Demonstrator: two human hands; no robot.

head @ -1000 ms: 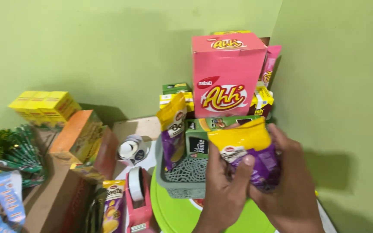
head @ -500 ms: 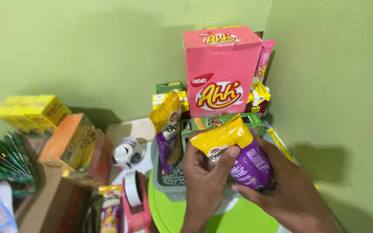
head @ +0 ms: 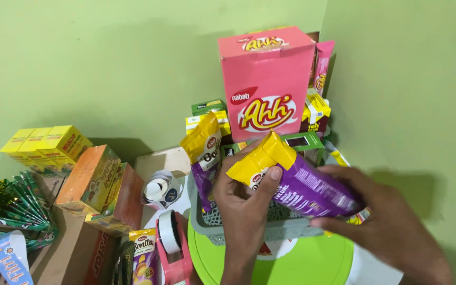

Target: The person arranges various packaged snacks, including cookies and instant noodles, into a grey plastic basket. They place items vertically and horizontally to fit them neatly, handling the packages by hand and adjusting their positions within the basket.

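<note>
Gripping a purple-and-yellow snack pack (head: 296, 182) from both sides: left hand (head: 244, 206) fingers (head: 273, 177) curl onto its yellow end, thumb hidden beneath; right hand (head: 391, 227) fingers (head: 339, 171) wrap its purple end, pinching it from above and below. Pack lies tilted, yellow end up-left, held just above a grey basket (head: 286, 229).

- Basket: perforated wall, standing on a round green lid (head: 302, 264).
- Second snack pack (head: 204, 155): same colours, upright in the basket's left end.
- Pink box (head: 267, 82): tall, upright behind the basket, against the green wall (head: 133, 63).
- Small green boxes (head: 207, 108): left of the pink box, behind the basket.
- Pink sachets (head: 322, 66): right of the pink box.
- Pink tape dispenser (head: 171, 248): just left of the lid.
- Sticker roll (head: 160, 191): left of the basket.
- Orange boxes (head: 101, 184): further left.
- Yellow boxes (head: 46, 145): beyond the orange ones.
- Green tinsel (head: 1, 203): far left edge.
</note>
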